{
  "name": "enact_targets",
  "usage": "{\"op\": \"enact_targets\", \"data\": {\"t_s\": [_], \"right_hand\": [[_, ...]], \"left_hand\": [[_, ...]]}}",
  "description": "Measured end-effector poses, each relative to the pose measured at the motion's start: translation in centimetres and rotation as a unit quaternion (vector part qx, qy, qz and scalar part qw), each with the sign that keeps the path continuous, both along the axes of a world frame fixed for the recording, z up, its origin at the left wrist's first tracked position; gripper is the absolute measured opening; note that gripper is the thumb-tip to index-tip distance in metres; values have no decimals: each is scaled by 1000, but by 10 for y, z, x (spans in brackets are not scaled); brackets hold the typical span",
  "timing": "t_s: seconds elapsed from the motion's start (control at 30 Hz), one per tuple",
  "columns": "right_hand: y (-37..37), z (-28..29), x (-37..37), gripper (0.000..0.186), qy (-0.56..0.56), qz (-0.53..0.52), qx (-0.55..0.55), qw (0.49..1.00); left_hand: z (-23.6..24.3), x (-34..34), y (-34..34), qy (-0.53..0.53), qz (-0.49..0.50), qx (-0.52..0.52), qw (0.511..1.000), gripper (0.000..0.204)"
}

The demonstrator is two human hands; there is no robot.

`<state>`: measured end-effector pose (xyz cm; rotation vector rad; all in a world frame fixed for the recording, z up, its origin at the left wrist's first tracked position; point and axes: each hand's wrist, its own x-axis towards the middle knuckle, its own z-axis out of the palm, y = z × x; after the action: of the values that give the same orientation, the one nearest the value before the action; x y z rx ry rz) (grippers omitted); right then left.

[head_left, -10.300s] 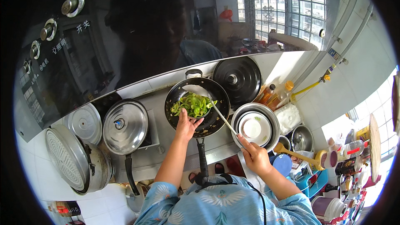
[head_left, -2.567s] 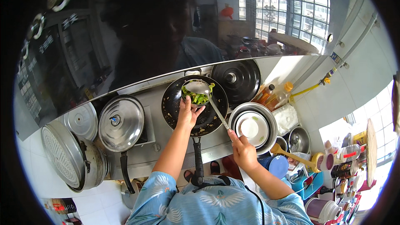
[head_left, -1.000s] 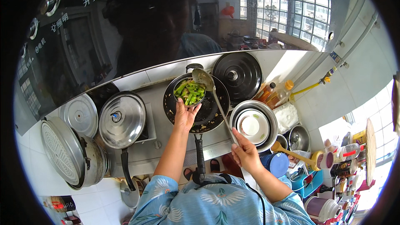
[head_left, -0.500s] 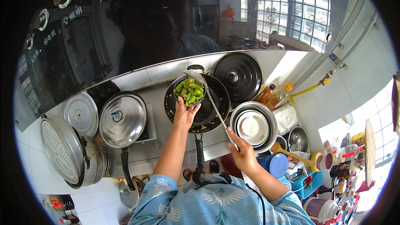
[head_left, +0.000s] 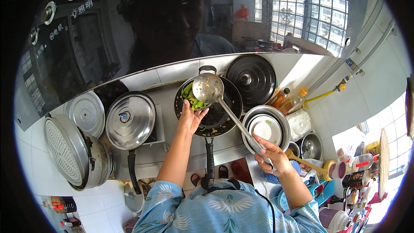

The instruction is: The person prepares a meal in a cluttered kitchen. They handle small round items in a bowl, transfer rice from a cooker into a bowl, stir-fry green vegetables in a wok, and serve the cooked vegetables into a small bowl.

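My left hand point(head_left: 189, 121) is closed on the near side of a small dark bowl of cut green peppers point(head_left: 196, 103), held over the left part of a black frying pan point(head_left: 230, 105). In my right hand point(head_left: 278, 159) is the grey handle of a metal ladle point(head_left: 208, 87). The ladle's round head, with bits of food stuck on it, hangs over the bowl's right side and hides part of the peppers. A few food scraps and oil lie in the pan, whose black handle point(head_left: 210, 159) points toward me.
On the left stand a lidded steel pan point(head_left: 131, 121) and a large steamer pot point(head_left: 92, 168). Behind the pan leans a black lid point(head_left: 254, 82). Nested bowls point(head_left: 276, 121), oil bottles point(head_left: 297, 99) and a wooden spoon point(head_left: 308, 162) are at right. A dark range hood point(head_left: 172, 26) overhangs the stove.
My right hand has moved right and toward me. The ladle's head has turned from edge-on to broad side and come lower, now covering part of the peppers. The bowl stays over the pan.
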<state>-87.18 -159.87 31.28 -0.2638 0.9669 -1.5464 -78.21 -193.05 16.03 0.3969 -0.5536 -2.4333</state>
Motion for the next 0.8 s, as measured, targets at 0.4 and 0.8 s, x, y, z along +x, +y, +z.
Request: {"op": "enact_targets", "data": {"t_s": [0.4,0.8], "right_hand": [[-10,-4,-6,49,-34,-39,-20,998],[-98,-110,-22,51,336,-88,176,921]], "left_hand": [[8,13,2,3,2,1,1000,66],[14,126,8,-58,25,-35,997,79]]}}
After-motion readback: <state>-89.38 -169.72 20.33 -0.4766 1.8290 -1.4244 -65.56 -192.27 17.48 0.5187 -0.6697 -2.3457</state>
